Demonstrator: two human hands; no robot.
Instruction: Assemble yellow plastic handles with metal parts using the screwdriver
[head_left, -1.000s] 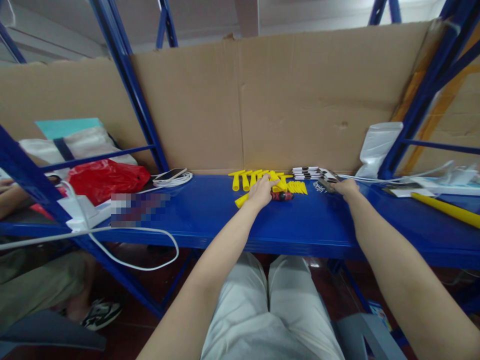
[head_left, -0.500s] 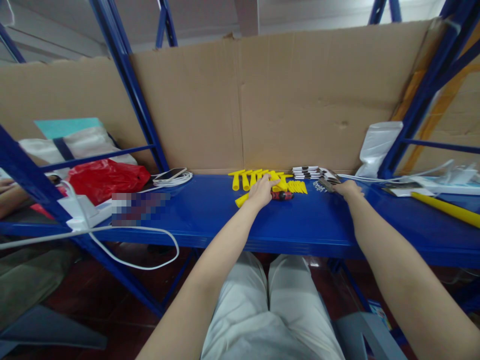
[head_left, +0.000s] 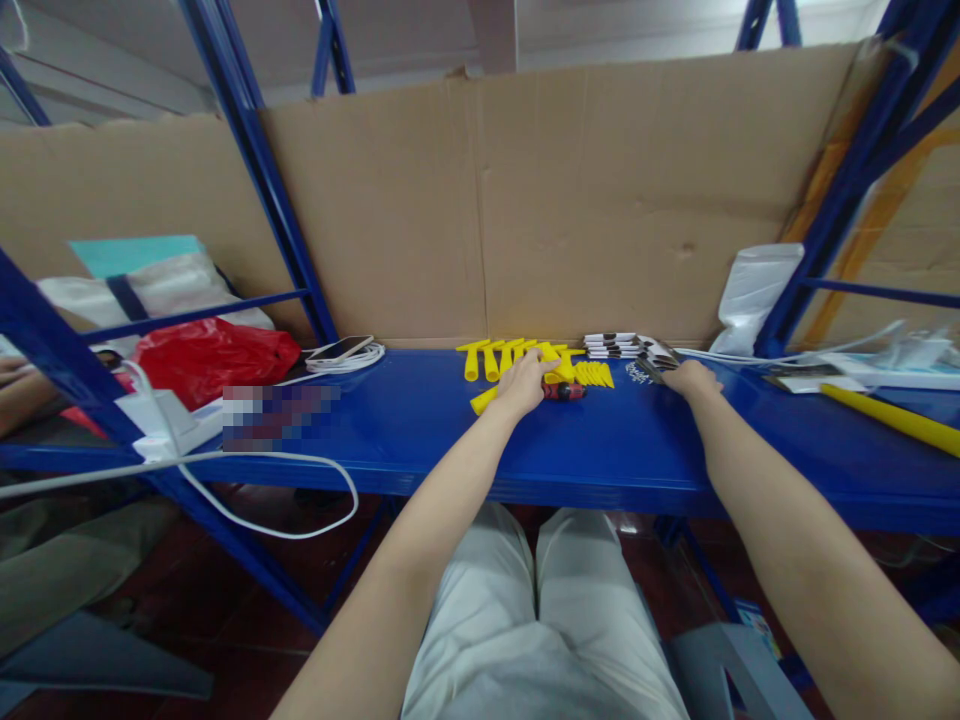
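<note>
My left hand (head_left: 523,384) is closed around a yellow T-shaped scraper handle (head_left: 484,401), whose round end sticks out to the left. Its fingertips reach towards another yellow piece just beyond. A row of yellow T-shaped handles (head_left: 472,362) lies behind this hand. Beside its fingers lies a red and black screwdriver (head_left: 574,391), partly covered. Small flat yellow pieces (head_left: 595,375) lie fanned out to the right. My right hand (head_left: 691,379) has its fingers drawn together at a heap of small dark and silvery pieces (head_left: 652,360); its fingertips are hidden.
White and black packets (head_left: 609,346) are stacked at the back. A phone (head_left: 341,349) rests on coiled white cable. A power strip (head_left: 180,435), red bag (head_left: 214,355) and another person's arm (head_left: 37,388) are left. A white pouch (head_left: 757,295) and yellow rod (head_left: 892,418) are right.
My right hand has shifted very slightly at the heap of small pieces. My left hand stays in place. At far left, the other person's leg has moved a little to the right.
</note>
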